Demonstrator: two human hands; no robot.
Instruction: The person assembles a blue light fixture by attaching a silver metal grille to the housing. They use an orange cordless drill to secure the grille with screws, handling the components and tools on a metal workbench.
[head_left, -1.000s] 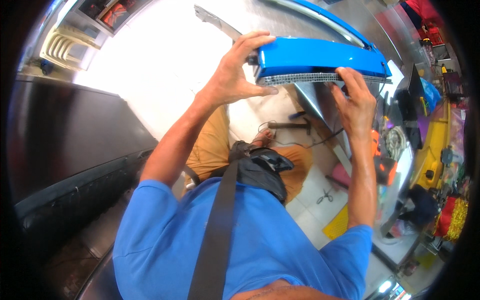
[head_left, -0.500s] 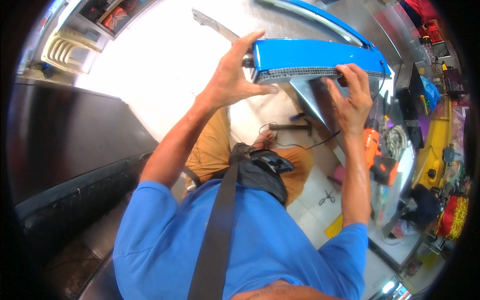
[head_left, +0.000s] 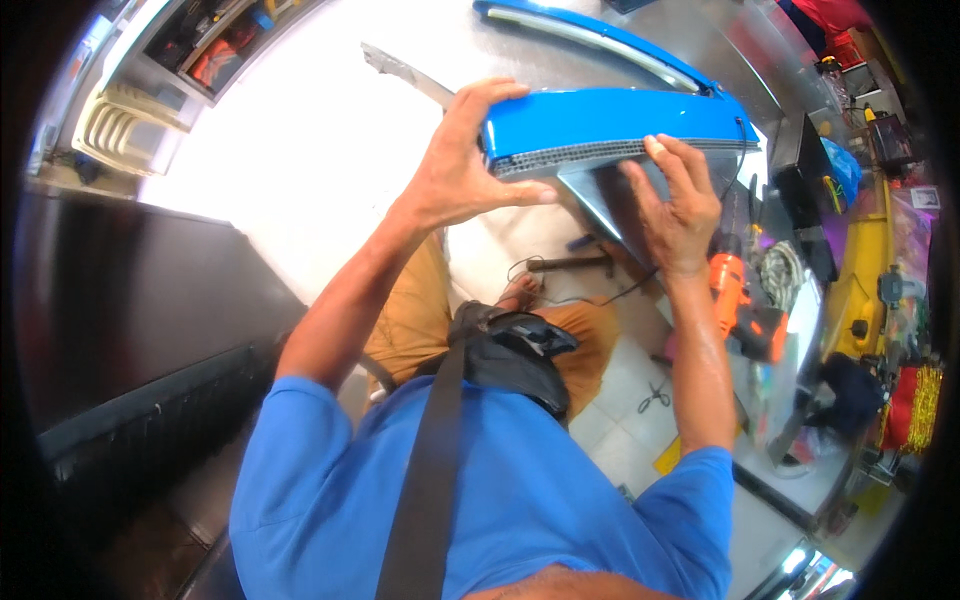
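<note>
A glossy blue curved panel (head_left: pixel 610 115) with a grey mesh-like strip along its near edge is held up in front of me. My left hand (head_left: pixel 455 165) clasps its left end, fingers over the top and thumb stretched along the underside. Toward its right part, my right hand (head_left: pixel 680 205) holds the near edge, its fingertips on the strip and its thumb just below. A shiny angled metal piece (head_left: pixel 597 205) shows beneath the panel; where it joins is hidden. Past the panel lies a blue curved frame (head_left: pixel 600 25) with a pale inner edge.
On the right are an orange and black power drill (head_left: pixel 732 290), coiled rope (head_left: pixel 781 272) and a yellow tool body (head_left: pixel 862 290). Scissors (head_left: pixel 654 398) and a hammer-like tool (head_left: pixel 570 264) lie on the floor near a thin cable. Cream stacked chairs (head_left: pixel 118 130) and a dark cabinet (head_left: pixel 150 285) stand left.
The blue panel and both hands have shifted slightly left in view, with the panel's left end a little lower. Both hands keep their hold.
</note>
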